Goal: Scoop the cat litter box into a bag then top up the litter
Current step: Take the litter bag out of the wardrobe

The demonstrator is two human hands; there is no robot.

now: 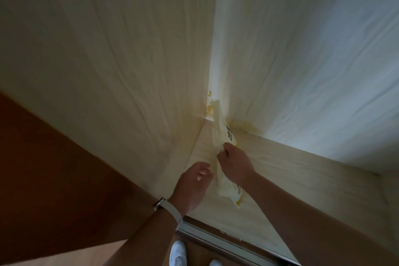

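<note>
Looking down into a pale wooden cabinet [291, 175], we see its floor panel meeting two tall side panels in the far corner. Our right hand [234, 163] is clenched around the middle of a yellow and white bag [226, 192], which lies along the floor panel and reaches from near the front edge to that far corner. We cannot tell if this is the litter bag; the print on it is too small to read. Our left hand [193, 188] is just beside the bag with fingers loosely curled, grasping nothing, and it wears a watch [167, 208] on the wrist. At the front edge runs a metal rail [216, 238]. Below it we see brown wooden flooring [43, 201] and our white shoes [178, 254].
</note>
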